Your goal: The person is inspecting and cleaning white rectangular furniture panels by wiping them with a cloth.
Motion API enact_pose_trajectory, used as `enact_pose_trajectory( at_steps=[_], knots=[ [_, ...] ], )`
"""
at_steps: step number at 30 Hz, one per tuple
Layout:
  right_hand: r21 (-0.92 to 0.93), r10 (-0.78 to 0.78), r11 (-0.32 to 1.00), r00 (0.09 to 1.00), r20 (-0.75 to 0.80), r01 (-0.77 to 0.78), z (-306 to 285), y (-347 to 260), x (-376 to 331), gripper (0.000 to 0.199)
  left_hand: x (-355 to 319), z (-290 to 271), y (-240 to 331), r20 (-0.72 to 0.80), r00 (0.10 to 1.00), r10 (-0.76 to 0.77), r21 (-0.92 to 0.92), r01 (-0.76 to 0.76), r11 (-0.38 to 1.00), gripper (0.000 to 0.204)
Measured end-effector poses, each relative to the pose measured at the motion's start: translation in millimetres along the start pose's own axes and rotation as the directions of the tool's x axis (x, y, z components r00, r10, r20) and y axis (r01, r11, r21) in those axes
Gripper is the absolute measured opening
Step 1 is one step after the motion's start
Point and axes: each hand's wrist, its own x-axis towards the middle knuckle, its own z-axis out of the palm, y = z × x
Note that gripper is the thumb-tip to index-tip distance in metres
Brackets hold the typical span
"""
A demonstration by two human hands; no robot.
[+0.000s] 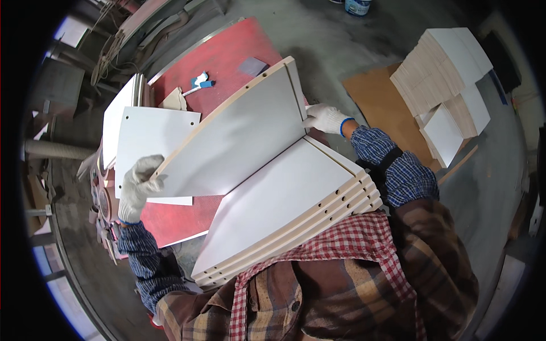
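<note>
A white board (239,133) with a bare wooden edge and drilled holes is held up on a slant between my hands. My left hand (140,184), in a white work glove, has its fingers closed round the board's near left corner. At the far right end my gloved right hand (326,119) grips the same board; its fingertips are partly hidden behind it. Just below, a stack of several similar white boards (284,187) lies against my checked apron, its drilled edges facing me. Another white board (153,133) with corner holes lies beyond my left hand.
Under the boards is a red table surface (239,48) bearing a blue-and-white brush (200,83) and a grey pad (253,66). More panels (122,113) stand at left. On the right, stacked boards (432,65) rest by brown cardboard (375,96) on the floor. A blue bucket (358,7) stands far back.
</note>
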Motion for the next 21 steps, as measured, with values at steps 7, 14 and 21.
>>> enact_pose_trajectory(
  at_steps=[7,14,21],
  knots=[
    [0.211,0.043,0.977,0.992,-0.118,-0.017,7.3,1.0,-1.8,0.045,-21.3,10.1,-85.3,-0.174,0.982,-0.074,-0.286,0.021,0.958,0.075],
    [0.146,0.012,0.989,0.997,-0.072,-0.001,-10.0,-21.5,21.4,0.044,-12.3,55.3,-227.2,-0.348,0.858,-0.379,-0.171,0.339,0.925,0.029],
    [0.221,-0.038,0.973,0.987,-0.157,0.072,-105.8,-60.9,-16.7,0.038,21.5,18.4,-116.4,-0.568,0.82,-0.073,-0.252,-0.088,0.964,0.025]
  ],
)
